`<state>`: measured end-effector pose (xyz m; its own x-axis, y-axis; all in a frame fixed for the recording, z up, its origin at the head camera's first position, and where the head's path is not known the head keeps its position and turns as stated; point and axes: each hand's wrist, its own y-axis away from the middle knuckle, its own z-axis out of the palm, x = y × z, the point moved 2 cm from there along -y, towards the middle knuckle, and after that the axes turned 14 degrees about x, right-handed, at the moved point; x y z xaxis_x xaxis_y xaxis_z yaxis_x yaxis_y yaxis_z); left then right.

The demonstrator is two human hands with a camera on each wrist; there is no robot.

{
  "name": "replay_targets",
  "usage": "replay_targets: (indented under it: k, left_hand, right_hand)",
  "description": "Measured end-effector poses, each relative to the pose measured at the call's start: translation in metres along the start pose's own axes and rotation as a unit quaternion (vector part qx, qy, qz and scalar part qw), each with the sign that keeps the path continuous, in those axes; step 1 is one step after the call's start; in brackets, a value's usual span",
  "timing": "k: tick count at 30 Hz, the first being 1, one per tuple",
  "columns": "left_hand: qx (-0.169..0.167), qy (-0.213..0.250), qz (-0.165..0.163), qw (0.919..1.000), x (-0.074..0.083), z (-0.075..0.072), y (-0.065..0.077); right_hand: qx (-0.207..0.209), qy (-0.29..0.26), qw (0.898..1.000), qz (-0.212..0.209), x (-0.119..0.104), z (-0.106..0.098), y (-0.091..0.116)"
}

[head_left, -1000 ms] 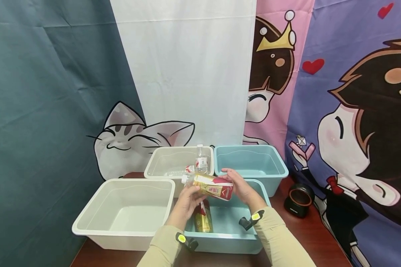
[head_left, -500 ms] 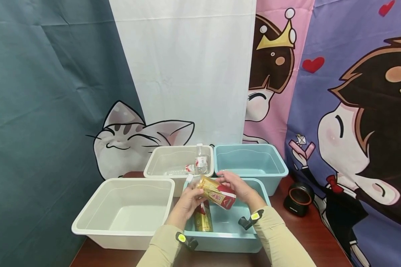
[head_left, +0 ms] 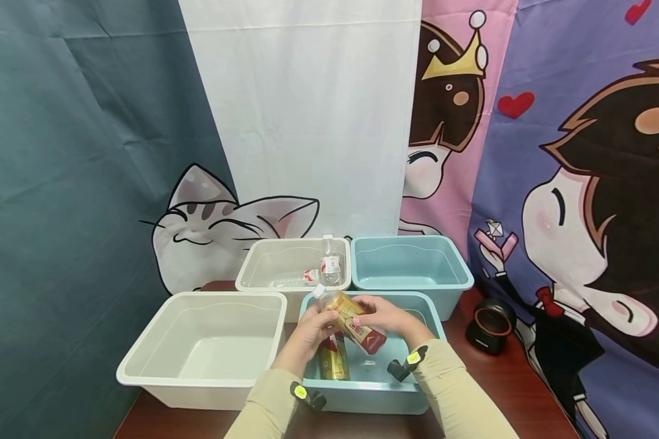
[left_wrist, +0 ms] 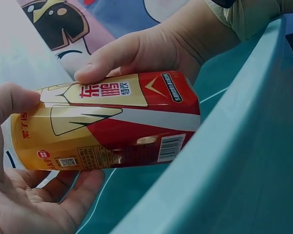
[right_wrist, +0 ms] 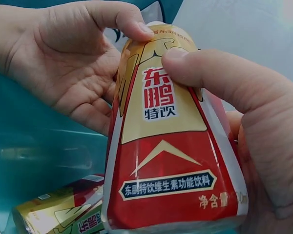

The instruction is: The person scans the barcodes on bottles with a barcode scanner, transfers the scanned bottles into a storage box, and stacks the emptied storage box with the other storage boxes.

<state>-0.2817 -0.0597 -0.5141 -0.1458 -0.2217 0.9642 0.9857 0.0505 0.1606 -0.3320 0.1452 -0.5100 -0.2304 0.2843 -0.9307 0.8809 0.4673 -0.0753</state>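
Both hands hold one gold-and-red drink bottle (head_left: 356, 324) tilted over the front blue bin (head_left: 384, 386), its white cap toward the upper left. The left hand (head_left: 309, 332) grips the cap end, thumb on the label and fingers beneath, as the left wrist view shows. Round the body from the other side curls the right hand (head_left: 387, 316), with its thumb pressed on the label (right_wrist: 158, 97). Below them a second gold-and-red bottle (head_left: 334, 360) lies in the same bin at its left side. The right hand's fingers behind the bottle are mostly hidden.
A white bin (head_left: 143, 372) stands at the front left. Behind, a smaller white bin (head_left: 252, 268) holds clear bottles, one upright (head_left: 331, 265). Another blue bin (head_left: 412, 286) is at the back right, with a black round device (head_left: 491, 327) beside it on the brown table (head_left: 505, 390).
The bottle in the hands has tilted further, its red base swinging down and its cap shifting right. The right hand has shifted lower, and its thumb now lies across the label.
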Motion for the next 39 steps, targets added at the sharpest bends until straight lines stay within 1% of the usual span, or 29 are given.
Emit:
replay_targets:
  k: [4, 7, 12, 14, 20, 25, 28, 31, 35, 39]
  left_hand:
    - [-0.005, -0.008, 0.001, 1.0000, -0.0006, 0.0002, -0.0008]
    - [-0.012, -0.006, 0.001, 0.9999, -0.0013, 0.0007, -0.0016]
    - [-0.023, 0.001, 0.006, 0.9997, -0.0012, 0.0011, -0.0027]
    - [-0.022, 0.005, 0.006, 0.9997, -0.0010, 0.0010, -0.0033]
    - [-0.011, 0.009, 0.008, 0.9999, -0.0021, -0.0002, -0.0041]
    - [-0.015, 0.004, 0.014, 0.9998, -0.0019, 0.0008, -0.0018]
    - [-0.019, -0.007, 0.016, 0.9997, -0.0018, 0.0018, -0.0005]
    - [-0.020, -0.023, 0.011, 0.9995, -0.0011, 0.0029, 0.0008]
    - [-0.028, -0.054, 0.008, 0.9981, -0.0011, 0.0039, 0.0019]
    - [-0.043, -0.080, 0.005, 0.9959, -0.0010, 0.0044, 0.0029]
  right_hand:
    - [-0.005, -0.001, 1.000, 0.004, 0.0024, 0.0011, -0.0010]
    - [-0.002, -0.007, 1.000, 0.011, 0.0031, 0.0011, -0.0009]
    - [0.005, -0.043, 0.999, 0.021, 0.0012, 0.0002, 0.0001]
    - [0.006, -0.057, 0.998, 0.020, -0.0003, -0.0002, 0.0007]
    - [0.021, -0.058, 0.998, 0.012, -0.0022, -0.0004, 0.0019]
    - [0.038, -0.075, 0.996, 0.016, -0.0027, -0.0004, 0.0019]
    - [0.047, -0.082, 0.995, 0.024, -0.0030, -0.0004, 0.0017]
    - [0.050, -0.093, 0.994, 0.029, -0.0036, -0.0001, 0.0014]
    - [0.055, -0.118, 0.991, 0.045, -0.0035, 0.0002, 0.0010]
    - [0.062, -0.139, 0.987, 0.057, -0.0028, 0.0006, 0.0005]
